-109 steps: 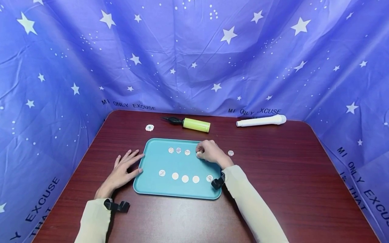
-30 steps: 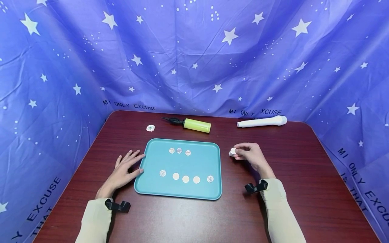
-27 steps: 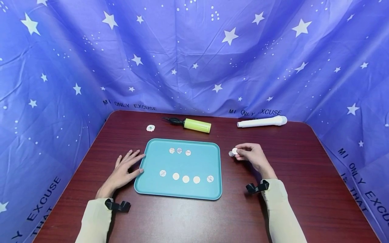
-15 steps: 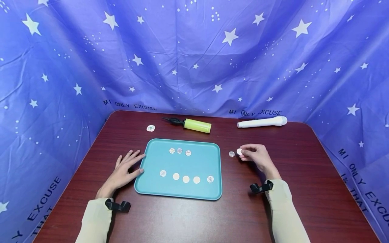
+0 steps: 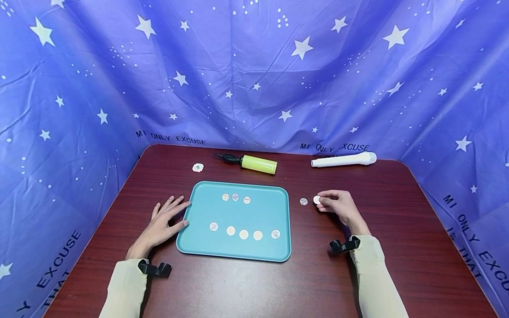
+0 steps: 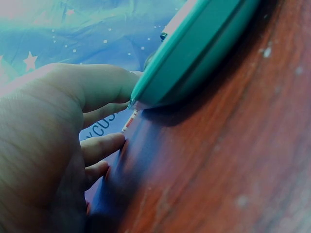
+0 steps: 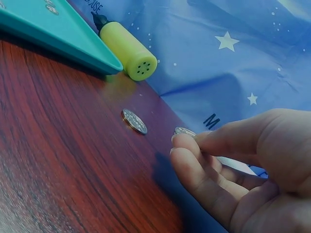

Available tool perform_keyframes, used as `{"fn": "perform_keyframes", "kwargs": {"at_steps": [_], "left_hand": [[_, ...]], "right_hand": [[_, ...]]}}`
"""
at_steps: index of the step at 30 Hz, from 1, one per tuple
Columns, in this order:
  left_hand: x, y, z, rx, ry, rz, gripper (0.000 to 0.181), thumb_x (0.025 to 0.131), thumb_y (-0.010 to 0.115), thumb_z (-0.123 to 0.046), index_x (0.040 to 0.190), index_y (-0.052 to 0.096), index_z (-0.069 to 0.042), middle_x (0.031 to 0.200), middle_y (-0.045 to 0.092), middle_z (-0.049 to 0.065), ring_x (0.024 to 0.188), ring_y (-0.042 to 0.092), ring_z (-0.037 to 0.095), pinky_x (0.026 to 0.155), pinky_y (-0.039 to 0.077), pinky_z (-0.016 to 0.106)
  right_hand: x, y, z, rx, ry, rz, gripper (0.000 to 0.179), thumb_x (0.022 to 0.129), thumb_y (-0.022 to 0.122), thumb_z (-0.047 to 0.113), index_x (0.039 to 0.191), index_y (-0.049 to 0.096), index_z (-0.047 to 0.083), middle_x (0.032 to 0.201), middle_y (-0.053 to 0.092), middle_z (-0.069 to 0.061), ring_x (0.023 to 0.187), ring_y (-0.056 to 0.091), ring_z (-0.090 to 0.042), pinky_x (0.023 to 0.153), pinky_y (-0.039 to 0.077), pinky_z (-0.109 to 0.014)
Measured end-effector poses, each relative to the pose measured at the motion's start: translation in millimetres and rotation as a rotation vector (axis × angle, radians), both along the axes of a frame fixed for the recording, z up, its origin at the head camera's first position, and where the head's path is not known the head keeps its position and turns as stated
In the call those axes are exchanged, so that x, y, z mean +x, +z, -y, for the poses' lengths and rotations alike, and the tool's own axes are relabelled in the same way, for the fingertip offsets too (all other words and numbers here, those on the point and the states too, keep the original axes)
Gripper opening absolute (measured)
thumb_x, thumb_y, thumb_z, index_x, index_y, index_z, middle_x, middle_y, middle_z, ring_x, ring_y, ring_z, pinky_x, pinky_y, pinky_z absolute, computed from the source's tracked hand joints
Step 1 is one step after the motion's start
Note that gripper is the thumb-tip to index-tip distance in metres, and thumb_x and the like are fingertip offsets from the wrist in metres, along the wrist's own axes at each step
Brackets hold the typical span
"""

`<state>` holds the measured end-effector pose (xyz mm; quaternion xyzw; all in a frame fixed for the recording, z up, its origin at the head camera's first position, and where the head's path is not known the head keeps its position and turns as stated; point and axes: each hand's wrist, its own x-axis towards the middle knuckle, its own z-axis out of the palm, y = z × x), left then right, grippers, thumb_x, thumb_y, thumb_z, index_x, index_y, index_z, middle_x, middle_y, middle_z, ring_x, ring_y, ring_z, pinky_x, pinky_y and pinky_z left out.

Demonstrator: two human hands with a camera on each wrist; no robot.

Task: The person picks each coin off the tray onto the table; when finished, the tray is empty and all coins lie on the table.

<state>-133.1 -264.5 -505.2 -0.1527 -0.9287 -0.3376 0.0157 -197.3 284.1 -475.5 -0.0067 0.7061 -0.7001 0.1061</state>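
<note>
My right hand (image 5: 341,206) pinches a round coin (image 5: 317,199) between thumb and fingers at the table's right side. In the right wrist view that coin (image 7: 184,131) shows only its upper edge past the fingertips, and whether it touches the table I cannot tell. Just left of it, another coin (image 5: 303,202) lies flat on the wood. On the teal tray (image 5: 238,214) lie a back row of three coins (image 5: 235,197) and a front row of several coins (image 5: 244,234). My left hand (image 5: 159,227) touches the tray's left rim with spread, relaxed fingers.
Behind the tray lies a yellow-green hand pump (image 5: 258,164) with a black nozzle. A white microphone-shaped stick (image 5: 343,159) is at the back right, a small white scalloped piece (image 5: 197,168) at the back left. Blue star-printed cloth (image 5: 254,79) surrounds the table (image 5: 246,287).
My right hand has taken the rightmost coin of the tray's back row and carried it right, past the lone coin on the table. My left hand stays at the rim.
</note>
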Motion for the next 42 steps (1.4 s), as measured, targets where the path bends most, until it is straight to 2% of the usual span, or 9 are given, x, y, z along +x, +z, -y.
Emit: {"fn": "perform_keyframes", "kwargs": {"at_steps": [6,10,21,35,42], "left_hand": [[0.1,0.0,0.2,-0.006,0.001,-0.001,0.059,0.091,0.071,-0.03,0.145,0.054,-0.015,0.157,0.039,0.025,0.15,0.021,0.052,0.114,0.001,0.074],[-0.1,0.3,-0.2,-0.008,0.003,-0.002,0.059,0.091,0.071,-0.03,0.145,0.054,-0.015,0.157,0.039,0.025,0.15,0.021,0.052,0.115,0.001,0.074],[-0.3,1.3,-1.6,-0.011,0.0,-0.003,0.058,0.091,0.07,-0.03,0.145,0.054,-0.014,0.157,0.039,0.025,0.15,0.021,0.052,0.115,0.001,0.074],[1.0,1.6,-0.6,0.004,-0.001,-0.001,0.058,0.091,0.071,-0.029,0.144,0.054,-0.014,0.157,0.039,0.026,0.15,0.021,0.052,0.114,0.001,0.076],[1.1,1.5,-1.4,-0.001,0.002,0.003,0.058,0.091,0.071,-0.03,0.145,0.054,-0.015,0.158,0.039,0.025,0.15,0.02,0.052,0.115,0.001,0.075]], "right_hand": [[-0.6,1.2,0.4,0.089,-0.016,0.049,0.038,0.092,0.057,-0.009,0.124,0.048,-0.029,0.076,0.073,0.003,0.065,0.071,-0.005,0.065,0.061,-0.022],[-1.6,0.7,0.2,0.111,-0.007,0.059,0.043,0.093,0.056,-0.01,0.128,0.042,-0.032,0.077,0.073,0.004,0.065,0.071,-0.004,0.065,0.061,-0.022],[-3.7,-1.3,0.2,0.16,0.001,0.058,0.041,0.093,0.055,-0.009,0.127,0.046,-0.03,0.079,0.072,0.005,0.066,0.071,-0.003,0.066,0.061,-0.022],[-4.1,3.5,8.3,0.258,-0.041,0.063,0.036,0.093,0.058,-0.007,0.123,0.054,-0.026,0.079,0.073,0.001,0.063,0.069,-0.001,0.063,0.06,-0.022],[-4.1,3.5,12.5,0.374,-0.078,0.042,0.03,0.091,0.06,-0.007,0.117,0.061,-0.021,0.075,0.073,-0.001,0.06,0.067,0.0,0.059,0.06,-0.022]]}}
